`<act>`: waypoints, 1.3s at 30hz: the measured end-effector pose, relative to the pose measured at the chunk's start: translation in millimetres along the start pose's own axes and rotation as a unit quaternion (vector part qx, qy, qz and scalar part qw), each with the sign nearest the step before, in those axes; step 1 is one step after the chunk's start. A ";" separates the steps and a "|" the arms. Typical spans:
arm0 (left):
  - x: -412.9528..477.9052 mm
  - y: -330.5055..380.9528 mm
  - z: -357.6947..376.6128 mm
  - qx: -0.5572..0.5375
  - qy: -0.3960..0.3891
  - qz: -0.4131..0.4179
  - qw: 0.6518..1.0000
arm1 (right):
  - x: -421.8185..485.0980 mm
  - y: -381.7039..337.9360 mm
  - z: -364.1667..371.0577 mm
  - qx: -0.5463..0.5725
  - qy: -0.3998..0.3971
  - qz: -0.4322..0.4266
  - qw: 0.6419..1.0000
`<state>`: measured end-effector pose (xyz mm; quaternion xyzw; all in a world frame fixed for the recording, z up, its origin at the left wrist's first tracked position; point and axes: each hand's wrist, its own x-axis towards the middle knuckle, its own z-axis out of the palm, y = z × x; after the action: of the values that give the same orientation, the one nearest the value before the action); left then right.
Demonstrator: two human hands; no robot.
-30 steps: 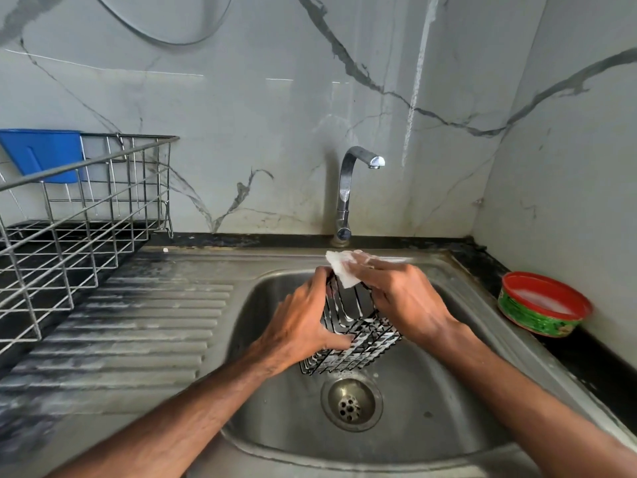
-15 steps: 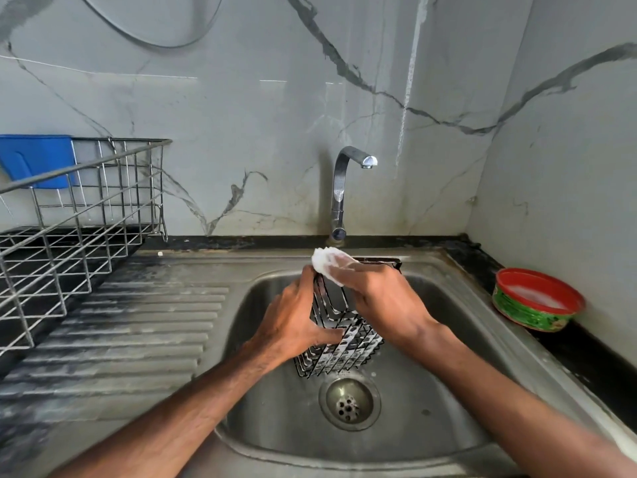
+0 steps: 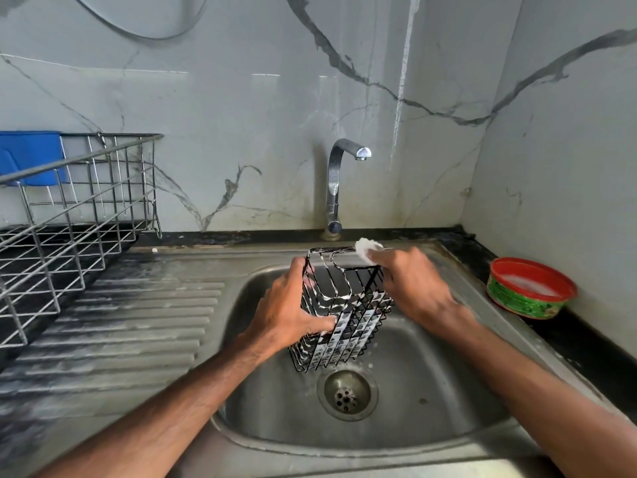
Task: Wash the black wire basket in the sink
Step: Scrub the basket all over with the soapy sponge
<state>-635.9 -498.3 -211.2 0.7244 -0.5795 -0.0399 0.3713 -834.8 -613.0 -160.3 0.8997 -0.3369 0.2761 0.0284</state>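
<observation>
The black wire basket [image 3: 344,312] is held tilted over the steel sink [image 3: 431,391], its open top facing the wall and its wires streaked with white suds. My left hand [image 3: 289,312] grips the basket's left side, thumb across the near face. My right hand [image 3: 410,288] holds a white soapy sponge [image 3: 367,249] against the basket's far right rim. The drain [image 3: 346,395] lies just below the basket.
A chrome tap [image 3: 336,188] stands at the back wall, no water running. A red-rimmed green soap tub [image 3: 531,291] sits on the counter at right. A wire dish rack [image 3: 69,229] with a blue item [image 3: 31,157] stands left, beside the ribbed drainboard [image 3: 131,322].
My right hand has slid the sponge from the basket's left rim across to its right rim. The basket has turned more upright, showing its open top.
</observation>
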 end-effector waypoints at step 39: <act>3.4 -14.5 -12.7 0.014 -0.005 -0.034 0.999 | -22.3 -57.7 -3.3 0.083 0.043 -0.183 0.979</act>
<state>-616.8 -494.3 -209.2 0.7487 -0.5568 -0.0476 0.3568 -814.3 -554.5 -161.3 0.9325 -0.1404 0.3322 0.0180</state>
